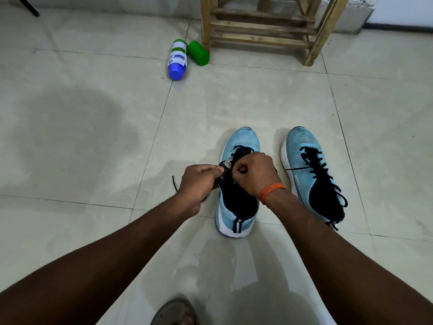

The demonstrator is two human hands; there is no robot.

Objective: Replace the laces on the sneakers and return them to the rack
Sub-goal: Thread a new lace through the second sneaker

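Note:
Two light-blue sneakers with dark collars stand side by side on the tiled floor, toes pointing away from me. Over the left sneaker (243, 141) both hands work at its eyelets. My left hand (199, 181) pinches the shoe's left eyelet edge, and a loose end of the black lace (174, 184) trails on the floor beside it. My right hand (254, 172), with an orange thread band at the wrist, pinches the lace at the tongue. The right sneaker (309, 170) stands untouched, laced with a black lace.
A wooden slatted rack (262, 31) stands at the back. Left of its leg lie a white bottle with a blue cap (177, 58) and a green container (198, 52). A sandalled foot (175, 313) shows at the bottom edge.

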